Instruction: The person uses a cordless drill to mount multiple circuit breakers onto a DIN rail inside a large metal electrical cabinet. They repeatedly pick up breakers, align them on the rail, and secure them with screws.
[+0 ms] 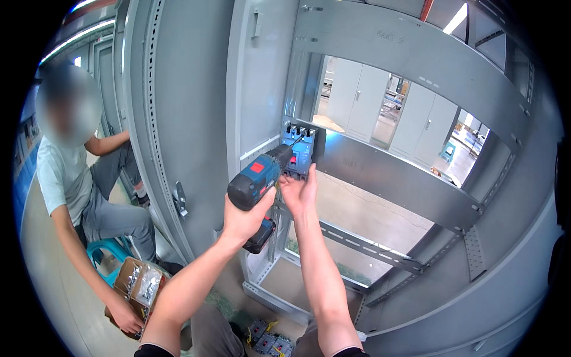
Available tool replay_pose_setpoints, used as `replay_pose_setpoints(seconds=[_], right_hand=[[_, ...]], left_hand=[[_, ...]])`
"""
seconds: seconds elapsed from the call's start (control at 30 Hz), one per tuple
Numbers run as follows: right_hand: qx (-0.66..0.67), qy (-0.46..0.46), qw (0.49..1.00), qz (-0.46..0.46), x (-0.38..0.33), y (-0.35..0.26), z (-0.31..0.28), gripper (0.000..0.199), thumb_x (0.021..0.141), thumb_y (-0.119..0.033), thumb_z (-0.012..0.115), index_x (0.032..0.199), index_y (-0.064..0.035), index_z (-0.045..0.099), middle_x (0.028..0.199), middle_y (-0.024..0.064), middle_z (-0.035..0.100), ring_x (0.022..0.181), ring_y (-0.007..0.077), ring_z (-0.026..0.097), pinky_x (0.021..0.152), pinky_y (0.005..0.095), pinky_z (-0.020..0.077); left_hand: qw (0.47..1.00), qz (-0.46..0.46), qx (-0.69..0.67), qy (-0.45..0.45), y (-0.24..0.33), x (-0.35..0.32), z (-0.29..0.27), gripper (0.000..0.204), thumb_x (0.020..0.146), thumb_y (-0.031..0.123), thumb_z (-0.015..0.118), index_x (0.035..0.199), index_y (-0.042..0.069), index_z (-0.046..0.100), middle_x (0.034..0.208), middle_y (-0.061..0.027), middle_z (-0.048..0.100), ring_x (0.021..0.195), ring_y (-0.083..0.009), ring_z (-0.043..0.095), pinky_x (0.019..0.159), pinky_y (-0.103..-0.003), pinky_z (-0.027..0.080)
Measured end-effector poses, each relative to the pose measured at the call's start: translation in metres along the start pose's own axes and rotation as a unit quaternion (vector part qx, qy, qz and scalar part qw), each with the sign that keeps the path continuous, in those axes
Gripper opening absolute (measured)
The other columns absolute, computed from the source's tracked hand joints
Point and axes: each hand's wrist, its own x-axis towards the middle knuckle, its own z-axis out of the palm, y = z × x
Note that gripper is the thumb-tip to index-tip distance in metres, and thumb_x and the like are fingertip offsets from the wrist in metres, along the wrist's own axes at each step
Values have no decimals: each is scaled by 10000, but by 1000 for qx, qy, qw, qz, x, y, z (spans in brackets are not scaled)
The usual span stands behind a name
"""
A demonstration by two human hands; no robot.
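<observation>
My left hand (245, 219) is wrapped round the grip of a blue-and-black cordless drill (257, 178). The drill points up and away, its long bit reaching the top end of a blue moulded-case circuit breaker (299, 156). The breaker stands upright against a grey metal crossbar (380, 172) inside an open cabinet frame. From below, my right hand (299, 189) grips the breaker's lower end, palm toward me and thumb along its right side. The fingertips of that hand are partly hidden behind the breaker and the drill.
At left a co-worker sits on a teal stool (110, 249), one hand in a cardboard box (128, 276) of small hardware and plastic bags. More breakers (270, 342) with yellow ties lie low between my legs. A grey cabinet door (196, 119) with a handle borders my left side.
</observation>
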Motion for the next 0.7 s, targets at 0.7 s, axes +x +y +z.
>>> replay_pose_setpoints(seconds=[0.7], right_hand=[[52, -1, 999, -9, 4, -6, -31, 497, 939, -463, 535, 1231, -61, 551, 1201, 178, 572, 1134, 336, 520, 1052, 469, 383]], left_hand=[[1000, 3, 13, -25, -29, -18, -4, 105, 843, 100, 706, 871, 30, 631, 723, 16, 610, 621, -65, 562, 569, -259, 467]])
